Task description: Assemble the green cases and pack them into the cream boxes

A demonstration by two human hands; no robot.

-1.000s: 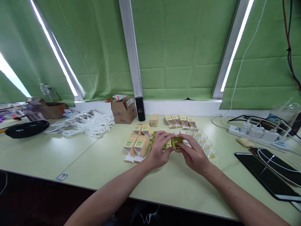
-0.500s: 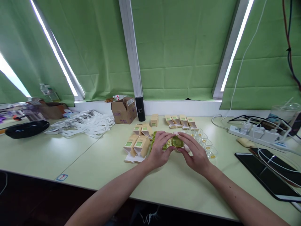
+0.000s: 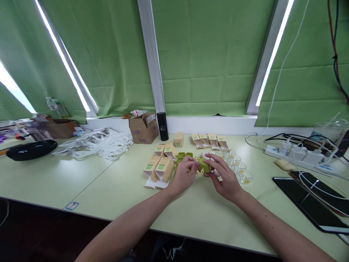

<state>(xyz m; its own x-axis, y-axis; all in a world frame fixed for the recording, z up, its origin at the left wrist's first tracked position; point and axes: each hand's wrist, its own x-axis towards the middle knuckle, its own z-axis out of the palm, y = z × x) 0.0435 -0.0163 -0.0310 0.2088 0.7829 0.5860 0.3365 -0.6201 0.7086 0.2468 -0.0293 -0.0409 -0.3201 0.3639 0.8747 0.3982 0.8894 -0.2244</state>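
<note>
A small green plastic case with rounded corners is held up between my two hands. My right hand grips its right side, thumb below and fingers above. My left hand is pinched at its left edge, and what lies between those fingertips is too small to make out. A pale yellow piece sticks out below the case. Behind my left hand are more green cases, partly covered. Several clear plastic cups with yellow spots stand to the right of my right hand.
Tan cartons with green labels stand left of my hands, and more cartons stand behind. A cardboard box and a black cylinder are at the back. White straps lie left; a power strip and phone lie right.
The green case has been turned over: its hollow inside showed before, now its rounded outside does. My left fingers have drawn together into a pinch at its left edge.
</note>
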